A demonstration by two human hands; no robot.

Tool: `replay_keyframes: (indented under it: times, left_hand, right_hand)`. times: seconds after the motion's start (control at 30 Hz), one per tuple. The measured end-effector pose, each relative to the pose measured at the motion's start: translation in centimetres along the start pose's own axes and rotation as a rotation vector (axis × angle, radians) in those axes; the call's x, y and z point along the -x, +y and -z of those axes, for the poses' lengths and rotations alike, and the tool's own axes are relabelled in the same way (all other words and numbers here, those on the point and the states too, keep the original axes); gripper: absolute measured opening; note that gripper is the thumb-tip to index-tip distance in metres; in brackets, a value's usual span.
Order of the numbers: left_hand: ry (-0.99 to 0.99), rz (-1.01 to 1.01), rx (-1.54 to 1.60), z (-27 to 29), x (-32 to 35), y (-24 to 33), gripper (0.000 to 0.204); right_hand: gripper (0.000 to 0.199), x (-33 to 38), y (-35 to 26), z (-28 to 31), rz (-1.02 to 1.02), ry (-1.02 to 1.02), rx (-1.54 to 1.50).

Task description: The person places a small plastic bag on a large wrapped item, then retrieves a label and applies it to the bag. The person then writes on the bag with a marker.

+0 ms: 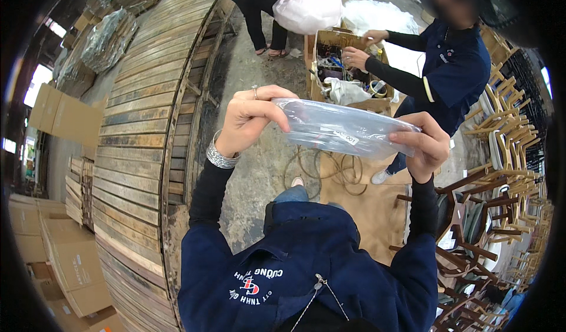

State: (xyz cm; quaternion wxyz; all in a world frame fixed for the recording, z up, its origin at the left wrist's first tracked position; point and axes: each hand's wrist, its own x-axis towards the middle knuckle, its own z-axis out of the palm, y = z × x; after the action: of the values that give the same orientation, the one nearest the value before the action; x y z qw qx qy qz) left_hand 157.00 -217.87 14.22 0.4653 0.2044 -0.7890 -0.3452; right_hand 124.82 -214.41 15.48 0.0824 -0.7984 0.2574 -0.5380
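A clear plastic bag point(348, 122) with a small white label is stretched between my two hands, raised in front of my chest. My left hand point(250, 117), with a ring and silver bangles, pinches its left end between thumb and fingers. At the other end my right hand point(425, 146) grips the plastic, thumb on the near face. What lies inside the bag, if anything, I cannot make out. Beyond it stands an open cardboard box point(315, 87) of mixed small items, where a co-worker's hands point(356, 55) reach in.
A long slatted wooden platform point(132, 131) runs along my left, with cardboard cartons point(73, 255) past it. Stacked wooden chairs point(471, 214) crowd the right. Coiled hose or cord point(342, 173) lies on the floor ahead. Another person holds a full whitish plastic sack point(309, 7).
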Motion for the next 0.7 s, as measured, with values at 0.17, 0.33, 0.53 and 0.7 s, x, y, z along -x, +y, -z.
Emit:
replay_keyframes:
  times: [0.17, 0.33, 0.53, 0.7]
  left_hand:
    - [0.081, 0.073, 0.525, 1.7, -2.4, -4.4, 0.012]
    - [-0.177, 0.106, 0.197, 2.9, -6.2, -6.5, 0.035]
    - [-0.633, 0.203, -0.022, -0.6, -6.1, -9.5, 0.043]
    - [-0.625, 0.429, 0.115, -1.9, -4.1, -12.6, 0.03]
  right_hand:
    - [0.027, -1.8, 1.7, -2.9, 0.028, 0.039, 0.061]
    - [0.025, -3.3, 3.2, -3.9, -0.022, -0.213, 0.188]
    - [0.013, -3.4, 4.9, -5.0, -0.079, -0.353, 0.101]
    - [0.014, -1.5, 8.9, -5.5, -0.368, -0.392, -0.07]
